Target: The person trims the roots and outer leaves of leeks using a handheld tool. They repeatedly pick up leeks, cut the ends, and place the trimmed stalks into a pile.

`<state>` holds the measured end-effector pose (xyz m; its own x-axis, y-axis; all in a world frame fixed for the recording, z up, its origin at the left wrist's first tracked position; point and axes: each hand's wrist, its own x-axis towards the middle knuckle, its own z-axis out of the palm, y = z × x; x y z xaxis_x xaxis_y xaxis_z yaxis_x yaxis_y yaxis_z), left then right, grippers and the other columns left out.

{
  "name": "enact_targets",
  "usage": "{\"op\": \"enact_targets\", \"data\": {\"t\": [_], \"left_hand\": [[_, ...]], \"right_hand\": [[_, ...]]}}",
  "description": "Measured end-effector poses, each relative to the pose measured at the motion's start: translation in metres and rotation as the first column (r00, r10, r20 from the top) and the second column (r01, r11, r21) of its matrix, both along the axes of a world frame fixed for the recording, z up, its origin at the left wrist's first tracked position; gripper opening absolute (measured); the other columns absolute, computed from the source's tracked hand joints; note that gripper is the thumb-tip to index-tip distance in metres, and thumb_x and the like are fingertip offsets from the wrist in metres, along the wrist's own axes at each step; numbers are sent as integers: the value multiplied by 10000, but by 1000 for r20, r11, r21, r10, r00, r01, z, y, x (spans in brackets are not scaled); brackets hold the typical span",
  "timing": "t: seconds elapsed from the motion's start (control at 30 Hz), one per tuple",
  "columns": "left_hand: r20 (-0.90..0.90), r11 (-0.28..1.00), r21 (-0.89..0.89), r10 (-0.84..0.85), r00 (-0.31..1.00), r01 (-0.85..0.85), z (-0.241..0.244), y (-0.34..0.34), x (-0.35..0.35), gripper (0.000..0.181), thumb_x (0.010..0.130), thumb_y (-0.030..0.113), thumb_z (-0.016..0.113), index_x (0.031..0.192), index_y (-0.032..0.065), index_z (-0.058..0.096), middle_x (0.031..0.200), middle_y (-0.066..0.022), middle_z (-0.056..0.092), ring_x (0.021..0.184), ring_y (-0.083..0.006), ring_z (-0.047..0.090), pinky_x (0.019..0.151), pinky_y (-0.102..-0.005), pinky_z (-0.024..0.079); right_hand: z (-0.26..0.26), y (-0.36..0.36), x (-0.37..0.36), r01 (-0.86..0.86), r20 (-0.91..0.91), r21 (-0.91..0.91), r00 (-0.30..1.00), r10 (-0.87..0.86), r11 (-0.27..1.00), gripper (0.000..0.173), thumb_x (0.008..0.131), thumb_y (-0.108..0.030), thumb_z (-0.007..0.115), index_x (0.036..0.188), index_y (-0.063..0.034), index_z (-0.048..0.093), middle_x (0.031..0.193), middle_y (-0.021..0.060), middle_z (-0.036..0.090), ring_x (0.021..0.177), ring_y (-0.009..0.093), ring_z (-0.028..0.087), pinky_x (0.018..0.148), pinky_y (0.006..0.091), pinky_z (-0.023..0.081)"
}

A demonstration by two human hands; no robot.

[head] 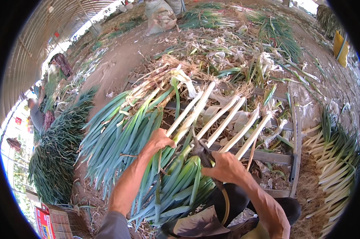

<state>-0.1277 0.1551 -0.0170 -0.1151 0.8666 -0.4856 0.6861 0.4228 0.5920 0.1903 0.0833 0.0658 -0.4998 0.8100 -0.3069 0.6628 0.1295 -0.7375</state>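
My left hand grips a pair of Welsh onions where the white shanks turn green, their root ends pointing away from me. In my right hand is a dark air blow gun; its yellowish hose runs down past my lap. The gun's nozzle points up among the shanks. Several peeled white onions lie side by side on a metal frame, their green leaves hanging toward my knees. Unpeeled onions with brown outer skins are heaped left of my left hand.
Stripped skins litter the ground beyond the frame. White-shanked onions are stacked at right. A big leafy pile and a partly visible person are at left. A plastic crate stands lower left; sacks stand at the back.
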Motion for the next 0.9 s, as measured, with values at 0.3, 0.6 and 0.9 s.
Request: {"op": "enact_targets", "data": {"t": [0.3, 0.6, 0.9], "left_hand": [[9, 998, 12, 66, 998, -66, 1, -33, -9, 430, 486, 142, 894, 846, -34, 735, 767, -109, 714, 643, -212, 651, 600, -306, 531], [-3, 1000, 25, 17, 1000, -17, 1, -54, -15, 400, 517, 212, 911, 811, 28, 711, 754, -95, 706, 668, -202, 650, 635, -327, 522], [-78, 991, 131, 20, 997, -10, -13, -64, -12, 463, 556, 216, 914, 915, 9, 707, 803, -116, 718, 673, -204, 676, 647, -342, 551]], "right_hand": [[10, -30, -4, -10, 30, 129, 1000, 7, 992, 490, 719, -378, 710, 862, 87, 655, 650, 239, 654, 632, 393, 684, 656, 468, 559], [0, -16, -16, 20, 77, 218, 996, -38, 976, 469, 695, -360, 713, 804, 94, 671, 608, 235, 644, 609, 386, 690, 602, 471, 559], [-18, 10, -28, 59, 89, 247, 993, -83, 967, 458, 683, -336, 736, 730, 114, 666, 595, 236, 633, 557, 367, 669, 533, 460, 529]]}}
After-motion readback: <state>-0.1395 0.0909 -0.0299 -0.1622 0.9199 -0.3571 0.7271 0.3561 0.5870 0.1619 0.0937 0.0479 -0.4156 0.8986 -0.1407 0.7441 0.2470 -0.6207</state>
